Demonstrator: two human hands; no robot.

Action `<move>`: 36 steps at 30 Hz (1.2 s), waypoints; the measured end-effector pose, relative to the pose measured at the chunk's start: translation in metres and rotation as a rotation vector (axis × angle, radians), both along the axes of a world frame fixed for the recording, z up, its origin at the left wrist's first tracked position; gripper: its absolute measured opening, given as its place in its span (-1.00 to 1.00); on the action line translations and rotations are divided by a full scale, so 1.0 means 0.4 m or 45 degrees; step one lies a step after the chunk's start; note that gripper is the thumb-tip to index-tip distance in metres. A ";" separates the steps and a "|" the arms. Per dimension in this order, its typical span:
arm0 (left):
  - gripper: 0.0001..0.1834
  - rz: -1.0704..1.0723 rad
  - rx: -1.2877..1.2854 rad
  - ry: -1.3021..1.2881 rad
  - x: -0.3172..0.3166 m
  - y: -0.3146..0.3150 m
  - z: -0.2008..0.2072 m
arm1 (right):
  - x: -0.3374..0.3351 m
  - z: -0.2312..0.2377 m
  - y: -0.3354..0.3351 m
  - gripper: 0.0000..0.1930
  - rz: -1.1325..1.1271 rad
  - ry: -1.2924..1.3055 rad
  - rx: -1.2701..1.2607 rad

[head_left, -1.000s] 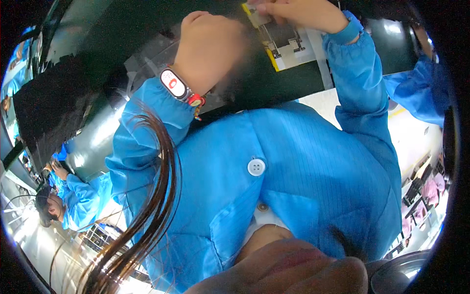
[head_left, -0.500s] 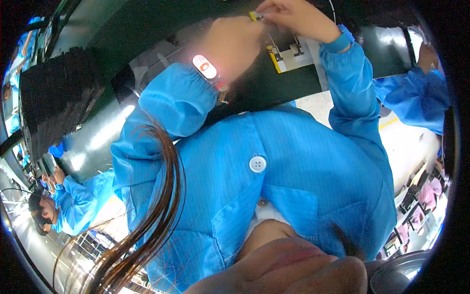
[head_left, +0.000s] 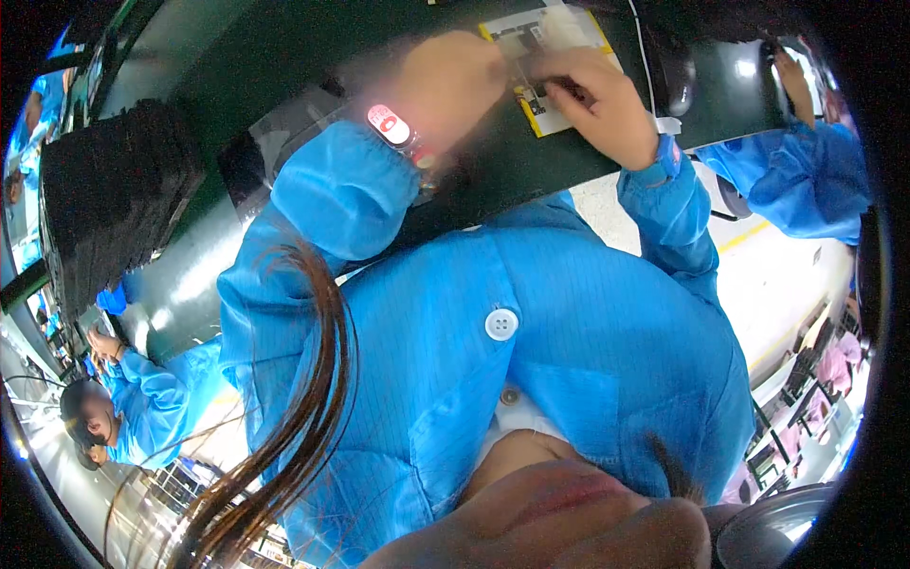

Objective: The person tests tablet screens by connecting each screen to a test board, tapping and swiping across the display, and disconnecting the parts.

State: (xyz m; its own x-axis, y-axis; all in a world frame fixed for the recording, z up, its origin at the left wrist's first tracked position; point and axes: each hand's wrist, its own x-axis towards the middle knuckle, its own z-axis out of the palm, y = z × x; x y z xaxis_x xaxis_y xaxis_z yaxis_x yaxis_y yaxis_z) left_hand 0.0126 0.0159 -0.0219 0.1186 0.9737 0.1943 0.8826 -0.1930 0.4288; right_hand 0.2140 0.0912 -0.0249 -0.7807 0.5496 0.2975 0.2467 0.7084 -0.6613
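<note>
A flat white piece with yellow edges (head_left: 595, 30) and small dark parts lies on the dark green table, at the top of the view. My right hand (head_left: 605, 106) is over its near right part, fingers bent inward and thumb tip close to them. Whatever those fingertips pinch is hidden. Beside the piece's left edge, my left hand (head_left: 453, 87) is smeared by motion and glare, so its fingers cannot be made out. A band with a lit display (head_left: 389, 124) circles my left wrist.
A tall stack of black sheets (head_left: 114, 180) stands at the left on the table (head_left: 284, 57). Clear plastic film (head_left: 275, 137) lies near my left forearm. A white cable (head_left: 648, 57) and a dark computer mouse (head_left: 679, 83) are on the right. Co-workers in blue sit at both sides.
My right hand has come nearer to me, down from the piece's far part to its near right part. More of the piece's far end shows. My left hand stays about where it was.
</note>
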 end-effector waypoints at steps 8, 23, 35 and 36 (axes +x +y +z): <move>-0.85 -0.083 0.064 -0.129 -0.009 0.013 -0.010 | -0.001 -0.012 -0.015 -0.80 0.105 0.050 0.260; -0.87 -0.050 0.153 -0.071 0.006 0.000 0.002 | 0.002 -0.017 -0.012 -0.83 0.105 0.027 0.230; -0.91 -0.089 0.243 -0.201 0.001 0.011 -0.016 | -0.009 -0.008 -0.017 -0.76 0.133 0.059 0.362; -0.91 -0.090 0.244 -0.191 0.002 0.012 -0.018 | -0.010 -0.008 -0.021 -0.76 0.130 0.057 0.361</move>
State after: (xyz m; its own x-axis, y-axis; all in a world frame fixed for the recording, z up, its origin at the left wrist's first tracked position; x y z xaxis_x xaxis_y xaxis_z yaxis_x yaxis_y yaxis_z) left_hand 0.0133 0.0209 -0.0291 0.1411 0.9077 0.3952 0.7932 -0.3425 0.5035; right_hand 0.2100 0.0827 -0.0281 -0.8103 0.3590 0.4632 0.1400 0.8861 -0.4419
